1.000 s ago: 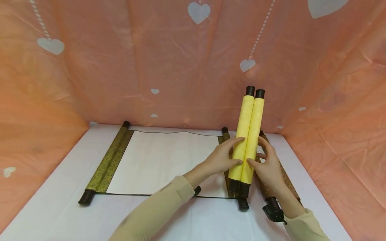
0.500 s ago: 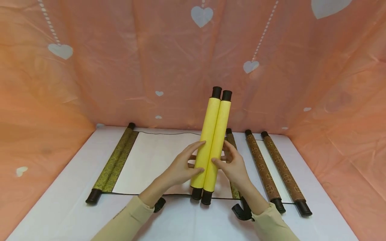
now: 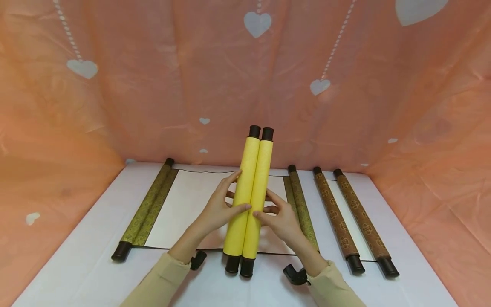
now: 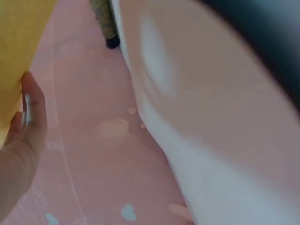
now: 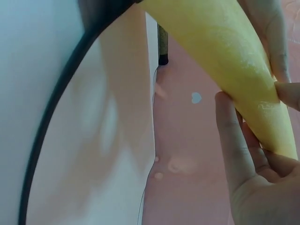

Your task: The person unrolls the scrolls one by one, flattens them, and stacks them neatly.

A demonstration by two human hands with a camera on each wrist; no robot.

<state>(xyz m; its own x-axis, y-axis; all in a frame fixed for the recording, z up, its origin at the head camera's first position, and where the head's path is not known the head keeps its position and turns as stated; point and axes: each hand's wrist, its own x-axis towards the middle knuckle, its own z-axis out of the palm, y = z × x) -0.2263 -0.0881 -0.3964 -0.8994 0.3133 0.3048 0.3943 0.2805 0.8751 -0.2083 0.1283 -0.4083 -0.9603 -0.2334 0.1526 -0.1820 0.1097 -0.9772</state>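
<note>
A yellow scroll [image 3: 247,170] with two rolls side by side and black end knobs is held up, tilted, above the table in the head view. My left hand [image 3: 216,213] grips its left roll, thumb in front and fingers round the side. On the other roll, my right hand [image 3: 284,221] holds with its thumb in front and fingers behind. The left wrist view catches part of the left hand [image 4: 21,150] against the yellow roll [image 4: 18,51]. In the right wrist view, the right hand [image 5: 255,183] pinches the yellow roll [image 5: 225,56].
Beneath the hands lies a spread scroll with white paper [image 3: 180,204] and green patterned rollers [image 3: 147,204]. To the right is a brown patterned scroll [image 3: 333,209], partly unrolled. Orange cloth walls [image 3: 153,106] bound the white table [image 3: 76,264] at the back and sides.
Both hands have carried the yellow scroll leftward from above the right side to the middle, and slightly lower. The brown scroll has come fully into view.
</note>
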